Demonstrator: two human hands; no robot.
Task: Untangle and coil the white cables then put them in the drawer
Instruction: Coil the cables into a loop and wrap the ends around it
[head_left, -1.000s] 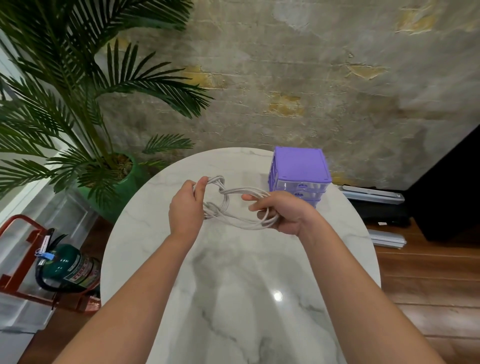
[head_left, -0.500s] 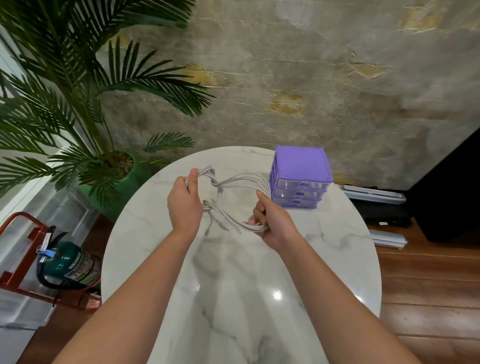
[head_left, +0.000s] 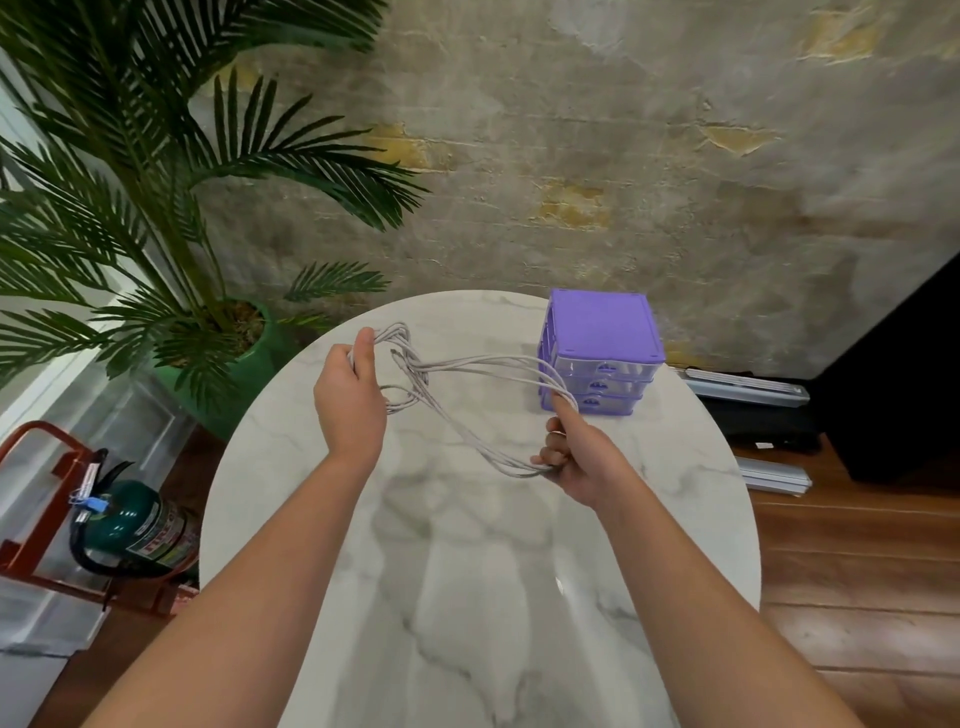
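In the head view, both hands were raised over the round marble table (head_left: 467, 597), with the white cables (head_left: 467, 374) stretched between them. The left hand (head_left: 349, 402) sat toward the near left of the purple drawer unit (head_left: 600, 353), fingers curled round one end of the bundle and the thumb pressed upright against the loops that stuck out above it. The right hand (head_left: 576, 457) was just in front of the drawer unit, fingers curled round the other end, its forefinger raised with several strands looped over it. Between the hands the strands crossed in a knot nearer the left hand, all of it held above the tabletop. The drawer unit stood at the table's far right edge, its three drawers closed. Left of the drawer unit, beyond the table, stood a potted palm (head_left: 171, 218); below that, on the floor, lay a green fire extinguisher (head_left: 135, 525).
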